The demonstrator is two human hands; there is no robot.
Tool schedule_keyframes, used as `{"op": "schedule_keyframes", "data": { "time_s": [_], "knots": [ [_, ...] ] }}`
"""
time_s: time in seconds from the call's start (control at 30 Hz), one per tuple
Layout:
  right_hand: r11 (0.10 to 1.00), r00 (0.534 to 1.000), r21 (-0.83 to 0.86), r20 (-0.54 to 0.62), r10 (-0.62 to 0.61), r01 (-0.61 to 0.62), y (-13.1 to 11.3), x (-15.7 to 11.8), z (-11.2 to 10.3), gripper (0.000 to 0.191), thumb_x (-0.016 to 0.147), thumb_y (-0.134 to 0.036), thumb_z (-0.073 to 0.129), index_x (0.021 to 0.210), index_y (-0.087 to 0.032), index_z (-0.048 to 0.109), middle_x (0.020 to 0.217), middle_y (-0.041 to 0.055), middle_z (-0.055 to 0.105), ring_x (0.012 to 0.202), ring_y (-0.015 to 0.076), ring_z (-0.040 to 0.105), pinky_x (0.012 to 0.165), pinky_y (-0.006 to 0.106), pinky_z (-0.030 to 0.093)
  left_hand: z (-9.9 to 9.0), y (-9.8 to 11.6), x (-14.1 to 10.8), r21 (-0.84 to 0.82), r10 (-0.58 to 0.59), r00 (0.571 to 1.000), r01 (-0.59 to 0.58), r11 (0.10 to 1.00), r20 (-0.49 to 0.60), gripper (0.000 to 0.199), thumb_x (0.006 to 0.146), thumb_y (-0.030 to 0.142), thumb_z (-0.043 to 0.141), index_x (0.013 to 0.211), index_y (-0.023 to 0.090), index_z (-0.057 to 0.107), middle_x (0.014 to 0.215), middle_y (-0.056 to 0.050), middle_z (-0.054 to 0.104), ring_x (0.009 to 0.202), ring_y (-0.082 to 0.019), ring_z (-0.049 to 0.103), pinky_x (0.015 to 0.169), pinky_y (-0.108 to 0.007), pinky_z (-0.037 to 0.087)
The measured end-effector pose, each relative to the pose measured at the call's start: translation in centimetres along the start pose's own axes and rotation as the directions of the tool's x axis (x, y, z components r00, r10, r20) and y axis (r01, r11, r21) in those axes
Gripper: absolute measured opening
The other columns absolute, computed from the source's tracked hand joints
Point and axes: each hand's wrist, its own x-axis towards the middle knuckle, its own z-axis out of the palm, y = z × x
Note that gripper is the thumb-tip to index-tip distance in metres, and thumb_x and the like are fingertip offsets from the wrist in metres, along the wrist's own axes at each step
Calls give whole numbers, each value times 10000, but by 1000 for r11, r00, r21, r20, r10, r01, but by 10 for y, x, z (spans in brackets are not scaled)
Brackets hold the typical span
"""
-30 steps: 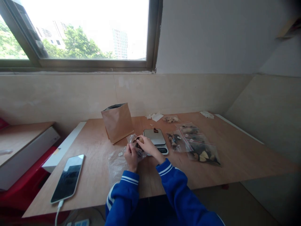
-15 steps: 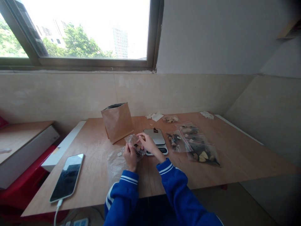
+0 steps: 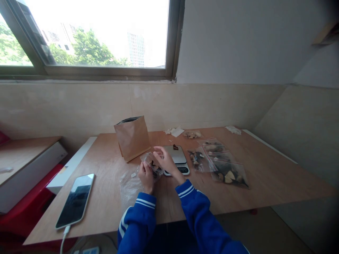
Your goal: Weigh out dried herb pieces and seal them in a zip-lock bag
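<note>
Clear zip bag (image 3: 153,165) | I read it clenched in left grip (image 3: 146,178), just before the digital scale (image 3: 176,155) on the counter (image 3: 106,187) | right grip (image 3: 166,160) released, fingers spread over it | scale carries one dark piece (image 3: 175,146) | filled zip bags (image 3: 217,162) lie to the right

A scale (image 3: 178,154) stands between the right hand (image 3: 166,160) and the zip bags (image 3: 227,174).

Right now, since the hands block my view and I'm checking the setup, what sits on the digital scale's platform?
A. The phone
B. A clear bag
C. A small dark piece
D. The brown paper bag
C: a small dark piece lies on the platform of the digital scale, while the clear bag stays off it, held in the left hand.
</note>
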Motion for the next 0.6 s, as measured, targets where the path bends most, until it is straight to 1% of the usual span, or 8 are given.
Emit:
{"op": "schedule_keyframes", "data": {
  "time_s": [0.1, 0.17, 0.23, 0.3, 0.37, 0.5, 0.57, 0.6],
  "knots": [
    [972, 979, -229, -183, -92, 48, 19, 6, -19, 236, 936, -266, 444, 1047, -178, 633, 1078, 107, 667, 1030, 222, 620, 930, 369, 491, 2, 3, 0, -80, -48, 999, 48, 996, 0, 465, 905, 589, 415, 634, 212, 423, 511, 61, 420, 432, -90, 377, 451, -226, 315],
    [900, 961, -435, -254, -105, -16, 37, 10, -35, 260, 908, -175, 424, 1052, -159, 639, 1082, 129, 658, 1073, 244, 590, 971, 391, 453, 3, 6, 0, -119, -80, 997, 79, 990, -3, 468, 895, 597, 430, 629, 213, 414, 501, 67, 398, 419, -84, 359, 435, -221, 299],
    [778, 966, -617, -251, -54, -117, 53, 14, -50, 311, 873, -109, 431, 1107, -139, 633, 1115, 145, 648, 1088, 254, 575, 970, 388, 435, 3, 10, 0, -135, -94, 996, 93, 987, -5, 468, 887, 597, 445, 622, 213, 412, 494, 68, 391, 414, -81, 348, 427, -218, 290],
    [664, 979, -731, -204, 11, -160, 65, 18, -62, 325, 861, -84, 453, 1122, -132, 640, 1111, 148, 657, 1076, 257, 575, 948, 371, 426, 2, 12, 0, -138, -93, 996, 92, 986, -2, 464, 884, 592, 456, 618, 214, 414, 488, 68, 390, 413, -81, 345, 425, -218, 286],
    [614, 987, -776, -153, 43, -147, 71, 21, -71, 289, 870, -91, 475, 1081, -141, 665, 1074, 139, 676, 1057, 254, 578, 935, 355, 414, 2, 14, 0, -139, -95, 995, 94, 986, 1, 461, 886, 591, 452, 620, 216, 414, 483, 69, 388, 409, -83, 342, 421, -220, 285],
    [595, 990, -793, -134, 42, -132, 71, 20, -76, 209, 898, -154, 500, 969, -177, 695, 1017, 119, 696, 1015, 257, 576, 911, 366, 400, 2, 13, 0, -146, -112, 994, 111, 983, 0, 463, 893, 597, 428, 627, 219, 416, 477, 71, 387, 401, -85, 336, 411, -224, 277],
    [617, 989, -776, -146, 22, -129, 66, 18, -73, 184, 895, -183, 515, 921, -187, 697, 984, 114, 702, 990, 265, 576, 894, 379, 401, 2, 11, 0, -154, -121, 993, 120, 981, 0, 460, 893, 597, 430, 632, 218, 416, 473, 73, 385, 398, -84, 331, 405, -222, 265],
    [655, 987, -746, -160, 0, -121, 62, 17, -69, 177, 892, -190, 519, 907, -189, 695, 967, 108, 704, 975, 263, 579, 888, 381, 406, 3, 10, 1, -158, -127, 992, 126, 979, 2, 457, 891, 597, 434, 637, 218, 417, 472, 75, 384, 396, -83, 330, 404, -220, 261]
  ]
}}
